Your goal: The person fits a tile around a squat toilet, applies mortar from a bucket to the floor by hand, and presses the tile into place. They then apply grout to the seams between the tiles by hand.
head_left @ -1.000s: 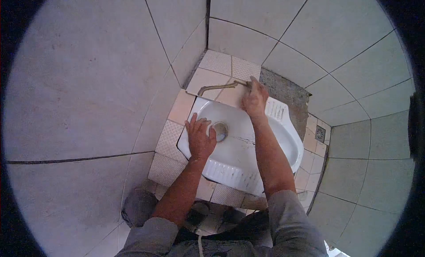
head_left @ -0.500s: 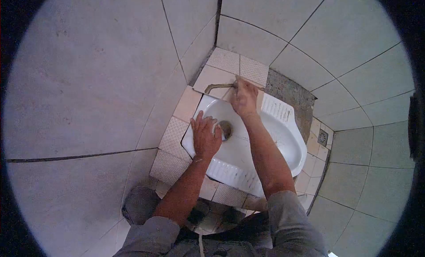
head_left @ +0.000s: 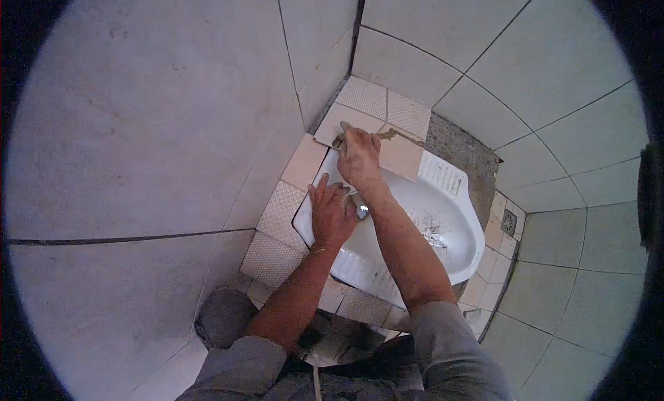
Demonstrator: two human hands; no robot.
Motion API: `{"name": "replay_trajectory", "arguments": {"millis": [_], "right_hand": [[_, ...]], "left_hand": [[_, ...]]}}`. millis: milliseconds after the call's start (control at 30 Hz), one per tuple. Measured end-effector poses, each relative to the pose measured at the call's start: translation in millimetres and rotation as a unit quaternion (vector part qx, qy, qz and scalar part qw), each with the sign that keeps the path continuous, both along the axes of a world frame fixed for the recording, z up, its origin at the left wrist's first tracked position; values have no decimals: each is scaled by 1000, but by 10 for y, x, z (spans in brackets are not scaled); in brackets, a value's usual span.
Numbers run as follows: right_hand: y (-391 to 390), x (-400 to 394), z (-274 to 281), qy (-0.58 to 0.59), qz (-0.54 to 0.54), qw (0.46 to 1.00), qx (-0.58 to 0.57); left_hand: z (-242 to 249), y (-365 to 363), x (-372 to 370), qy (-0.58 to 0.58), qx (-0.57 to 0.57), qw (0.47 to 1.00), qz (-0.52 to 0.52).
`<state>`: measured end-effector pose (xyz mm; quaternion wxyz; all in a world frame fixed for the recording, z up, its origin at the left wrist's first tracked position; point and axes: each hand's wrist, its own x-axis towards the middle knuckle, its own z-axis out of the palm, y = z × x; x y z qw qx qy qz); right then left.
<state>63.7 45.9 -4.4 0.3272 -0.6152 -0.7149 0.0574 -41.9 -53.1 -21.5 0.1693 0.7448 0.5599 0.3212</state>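
A white ceramic squat toilet (head_left: 379, 280) is set in the tiled floor in front of me. My left hand (head_left: 335, 214) rests over its left part with fingers apart, beside the shiny round drain opening (head_left: 362, 207). Closed and pointing down, my right hand (head_left: 360, 159) is over the pale pink floor tile (head_left: 404, 155) at the toilet's far edge. A small grey tip shows at its fingers; what they hold is hidden. A brownish strip of paste-like material (head_left: 387, 134) lies on the tiles on either side of this hand.
Large tiled walls close in on the left, back and right. Behind the toilet is a rough bare grey strip (head_left: 460, 145). A square floor drain (head_left: 509, 222) sits at the right, among small tiles. Dark specks (head_left: 432, 231) lie in the bowl.
My right hand has moved left along the brownish strip, uncovering its right end. My left hand stays over the bowl with its fingers slightly more bent. The view has shifted a little.
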Motion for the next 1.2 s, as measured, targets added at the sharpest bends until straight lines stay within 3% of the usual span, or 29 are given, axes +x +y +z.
{"name": "replay_trajectory", "arguments": {"millis": [167,233,367,433,500,533,567,600,667,833,933,1000,1200], "right_hand": [[-81,-81,61,-28,27,999,-25],[-155,-104,111,-19,41,998,43],[-364,-111,186,-35,44,998,11],[-496,51,220,126,-11,989,73],[-623,218,417,236,-222,946,7],[-696,378,364,349,-270,897,-18],[-785,531,289,457,-314,831,-42],[-858,619,265,457,-317,830,-40],[-985,761,210,562,-345,733,-168],[-861,809,197,551,-350,703,-282],[-792,790,87,593,-301,697,-268],[-737,816,19,701,-246,627,-233],[-545,832,399,716,-276,619,-165]], "left_hand": [[67,3,27,-6,-5,1000,12],[60,3,38,-19,8,1000,16],[6,-3,28,-33,24,999,19],[14,9,12,-18,18,1000,11],[10,-11,11,-6,7,1000,0],[17,-1,4,-4,4,1000,2],[27,-3,-6,-1,1,1000,3],[4,-4,-7,-2,2,1000,-1],[-38,-3,15,-19,26,999,6],[-56,-5,11,-20,34,999,7],[-31,-15,7,-19,28,999,4],[-12,8,17,-16,22,1000,5],[-47,5,14,-30,29,999,0]]}}
